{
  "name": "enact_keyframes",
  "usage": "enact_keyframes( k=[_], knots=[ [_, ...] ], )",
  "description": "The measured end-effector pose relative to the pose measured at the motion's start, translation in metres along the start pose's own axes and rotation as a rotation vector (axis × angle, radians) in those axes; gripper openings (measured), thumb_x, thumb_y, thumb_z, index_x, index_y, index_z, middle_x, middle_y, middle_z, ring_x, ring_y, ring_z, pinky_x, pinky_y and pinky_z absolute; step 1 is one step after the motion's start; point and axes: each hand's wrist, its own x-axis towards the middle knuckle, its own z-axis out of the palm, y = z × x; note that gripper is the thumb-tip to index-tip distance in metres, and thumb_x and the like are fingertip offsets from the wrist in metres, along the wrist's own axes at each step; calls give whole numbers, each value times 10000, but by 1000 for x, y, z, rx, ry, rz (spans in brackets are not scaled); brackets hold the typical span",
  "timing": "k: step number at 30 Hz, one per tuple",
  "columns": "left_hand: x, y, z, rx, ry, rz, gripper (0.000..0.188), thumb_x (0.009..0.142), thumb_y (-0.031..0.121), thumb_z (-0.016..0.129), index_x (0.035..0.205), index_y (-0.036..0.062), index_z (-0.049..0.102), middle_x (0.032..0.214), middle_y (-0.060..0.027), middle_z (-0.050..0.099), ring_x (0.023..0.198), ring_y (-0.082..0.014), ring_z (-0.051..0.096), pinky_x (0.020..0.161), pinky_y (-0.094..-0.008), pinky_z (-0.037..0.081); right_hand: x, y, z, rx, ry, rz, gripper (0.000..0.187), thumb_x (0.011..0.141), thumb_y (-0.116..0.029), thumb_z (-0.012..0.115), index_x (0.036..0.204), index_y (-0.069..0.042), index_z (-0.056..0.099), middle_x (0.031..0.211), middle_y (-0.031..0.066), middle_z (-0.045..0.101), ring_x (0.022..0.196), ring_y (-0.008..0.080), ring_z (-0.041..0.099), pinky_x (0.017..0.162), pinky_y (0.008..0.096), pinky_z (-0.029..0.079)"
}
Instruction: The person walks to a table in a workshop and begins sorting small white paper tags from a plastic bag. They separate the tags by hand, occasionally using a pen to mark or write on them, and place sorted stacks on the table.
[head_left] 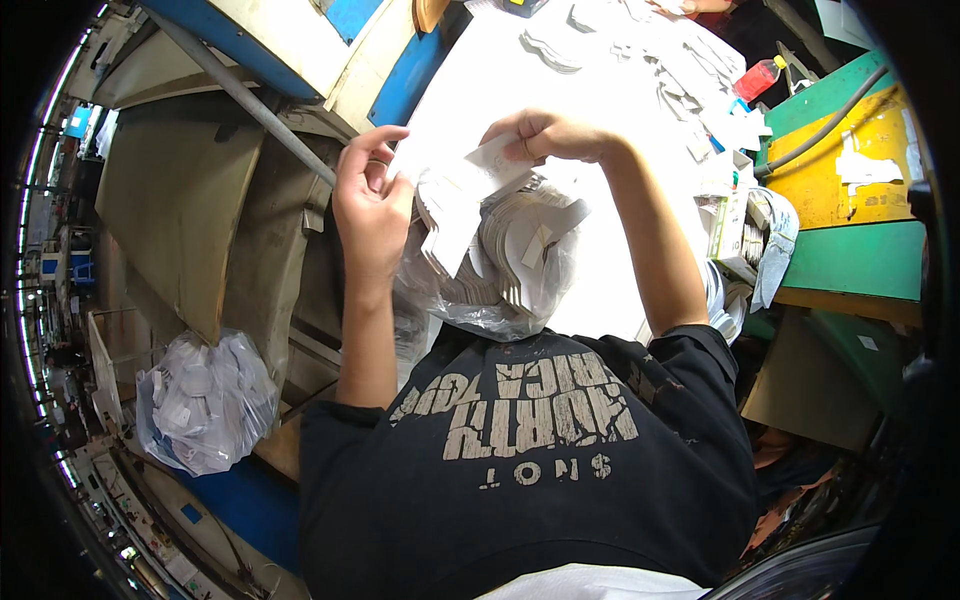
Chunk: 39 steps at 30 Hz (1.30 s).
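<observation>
Pinched in my right hand (pixel 548 136), above the white table (pixel 610 270), is a flat white cut piece (pixel 497 168), paper or fabric. My left hand (pixel 376 190) is raised just left of it, thumb and forefinger apart, other fingers curled. I see nothing between them, though glare washes out the space beside the fingertips. Below both hands, against my body, a clear plastic bag (pixel 500 322) lies opened around stacks of curved white cut pieces (pixel 520 250).
More white pieces (pixel 690 75) lie scattered toward the far right, near a red bottle with a yellow cap (pixel 760 78). Green and yellow equipment (pixel 850 240) borders the right. A grey pipe (pixel 240 90) slants past on the left, above a full plastic bag (pixel 207 400).
</observation>
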Motion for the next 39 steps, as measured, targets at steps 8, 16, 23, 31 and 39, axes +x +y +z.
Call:
enact_keyframes(
  k=[8,16,23,31,39],
  knots=[
    [24,-3,-15,643,-281,30,199,912,0,688,1095,29,762,898,-124,675,720,-177,612,682,-344,522,-10,15,24,62,130,0,425,988,-90,630,1412,-62,630,1046,18,657,866,91,554,759,251,487],
    [55,-56,-15,142,-33,-180,145,1068,128,609,1055,5,685,905,-32,693,772,-86,611,696,-268,516,-4,9,27,141,-13,29,367,1019,-81,618,1385,-65,638,1233,53,690,1132,118,619,987,280,504],
    [39,-30,13,-121,7,-200,141,1094,108,555,1066,22,664,835,24,607,629,-7,464,553,-206,379,-6,0,47,-86,209,-48,266,1051,-129,559,1303,-68,619,1117,78,675,1057,151,602,938,331,494],
    [42,-31,27,6,72,-39,136,1088,86,547,1068,12,660,866,-2,613,672,-27,468,603,-227,408,-5,-3,57,-230,331,-183,180,1074,-117,516,1228,-89,606,1032,90,634,1028,185,584,928,368,487],
    [47,-33,32,-30,-11,-88,136,1089,93,556,1076,13,665,911,2,624,748,-39,505,662,-218,436,7,-4,78,-214,407,-135,222,1111,-222,503,1283,-118,598,1126,116,660,1102,224,611,981,402,488]
  ],
)
